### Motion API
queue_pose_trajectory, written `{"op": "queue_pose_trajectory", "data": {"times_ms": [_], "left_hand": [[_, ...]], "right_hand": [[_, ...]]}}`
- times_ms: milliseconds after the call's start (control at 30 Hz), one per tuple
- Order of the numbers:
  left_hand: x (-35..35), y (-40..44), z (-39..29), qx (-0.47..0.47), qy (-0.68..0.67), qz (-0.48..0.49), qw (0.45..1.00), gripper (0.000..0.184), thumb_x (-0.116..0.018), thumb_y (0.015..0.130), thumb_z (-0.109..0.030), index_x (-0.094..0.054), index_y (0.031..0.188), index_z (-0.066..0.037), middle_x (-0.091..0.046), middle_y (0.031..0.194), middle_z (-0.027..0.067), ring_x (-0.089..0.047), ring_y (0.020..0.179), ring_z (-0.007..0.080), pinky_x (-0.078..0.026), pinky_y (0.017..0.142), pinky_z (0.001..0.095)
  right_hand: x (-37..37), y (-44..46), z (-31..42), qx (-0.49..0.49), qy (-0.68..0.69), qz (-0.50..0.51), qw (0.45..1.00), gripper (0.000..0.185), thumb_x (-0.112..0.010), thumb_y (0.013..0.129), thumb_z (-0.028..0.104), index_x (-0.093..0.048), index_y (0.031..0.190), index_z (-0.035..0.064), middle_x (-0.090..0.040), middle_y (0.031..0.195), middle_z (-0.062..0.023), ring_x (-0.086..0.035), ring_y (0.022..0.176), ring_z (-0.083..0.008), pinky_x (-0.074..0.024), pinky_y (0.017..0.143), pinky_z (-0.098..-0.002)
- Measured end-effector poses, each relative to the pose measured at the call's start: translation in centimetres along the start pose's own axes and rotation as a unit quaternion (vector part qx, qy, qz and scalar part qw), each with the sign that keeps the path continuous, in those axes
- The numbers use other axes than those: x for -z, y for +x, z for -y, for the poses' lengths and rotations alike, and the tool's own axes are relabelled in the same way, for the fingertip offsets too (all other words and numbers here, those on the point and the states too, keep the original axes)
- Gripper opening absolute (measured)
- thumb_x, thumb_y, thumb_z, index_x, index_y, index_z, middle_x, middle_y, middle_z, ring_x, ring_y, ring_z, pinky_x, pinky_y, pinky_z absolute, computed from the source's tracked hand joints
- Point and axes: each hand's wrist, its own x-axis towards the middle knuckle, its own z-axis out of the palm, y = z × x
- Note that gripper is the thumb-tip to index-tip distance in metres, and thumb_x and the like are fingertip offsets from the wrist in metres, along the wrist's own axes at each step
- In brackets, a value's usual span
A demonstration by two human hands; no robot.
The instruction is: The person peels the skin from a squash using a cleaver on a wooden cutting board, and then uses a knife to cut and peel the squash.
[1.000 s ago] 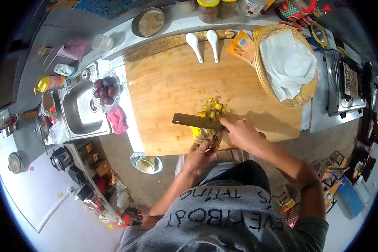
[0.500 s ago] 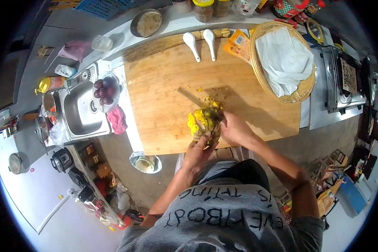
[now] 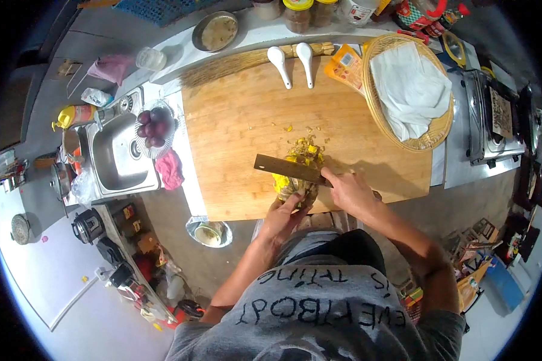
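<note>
A brown, striped bundle with yellow parts (image 3: 302, 190) rests near the front edge of the wooden board (image 3: 235, 132). My left hand (image 3: 285, 213) is wrapped around its near end. My right hand (image 3: 350, 190) grips a cleaver (image 3: 288, 168), whose wide dark blade lies across the bundle and points left. The blade hides part of the bundle. Chopped yellow and brown bits (image 3: 308, 150) are heaped just beyond the blade, with small crumbs scattered farther up the board.
Two white spoons (image 3: 305, 63) lie at the board's back edge, beside a straw broom (image 3: 241, 59). A wicker basket with white cloth (image 3: 409, 90) covers the right back corner. Left stand a sink (image 3: 119, 156) and a bowl of dark round fruit (image 3: 153, 129). A stove (image 3: 494, 120) is far right.
Half a second ago the cleaver was turned edge-on and blurred beyond the bundle; now its broad side shows across it. My right hand has shifted slightly right; my left hand still holds the bundle.
</note>
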Motion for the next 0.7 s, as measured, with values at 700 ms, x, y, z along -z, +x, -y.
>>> {"op": "queue_pose_trajectory", "data": {"times_ms": [700], "left_hand": [[-0.4,0.0,-0.5,0.020,-0.011,-0.018,1.000,0.038,-0.062,0.090,-0.014,-0.049,0.119,0.006,-0.057,0.116,0.0150,-0.057,0.105,0.0248,-0.053,0.089,0.0384]], "right_hand": [[-3.3,1.9,0.2,-0.065,0.173,-0.117,0.976,0.036,-0.056,0.080,0.007,-0.054,0.116,0.0041,-0.062,0.087,-0.0276,-0.060,0.081,-0.0439,-0.0482,0.069,-0.0512]]}}
